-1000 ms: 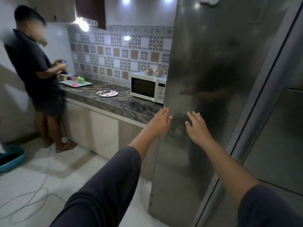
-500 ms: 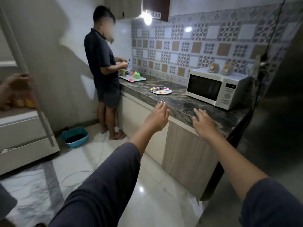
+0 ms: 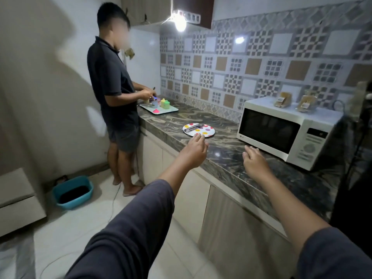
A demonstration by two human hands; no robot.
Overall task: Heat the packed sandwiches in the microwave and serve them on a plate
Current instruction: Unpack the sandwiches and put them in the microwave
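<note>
Both arms reach out toward the edge of the marbled countertop (image 3: pixel 227 160), and neither holds anything. The left hand (image 3: pixel 194 153) hangs with fingers loosely bent and the right hand (image 3: pixel 254 162) has its fingers spread and relaxed, probably kept free for the door. The packed sandwiches (image 3: pixel 283 99) stand side by side on top of the white microwave (image 3: pixel 285 131), at about two o'clock from the right hand and well apart from it. The microwave door is closed, so heating looks not yet begun. The spotted plate (image 3: pixel 207 132) lies at twelve o'clock from the left hand, near it, with a metal utensil (image 3: pixel 193 127) across it, seemingly ready for serving. At ten o'clock another person (image 3: pixel 112 77) works over a tray (image 3: pixel 171 109).
</note>
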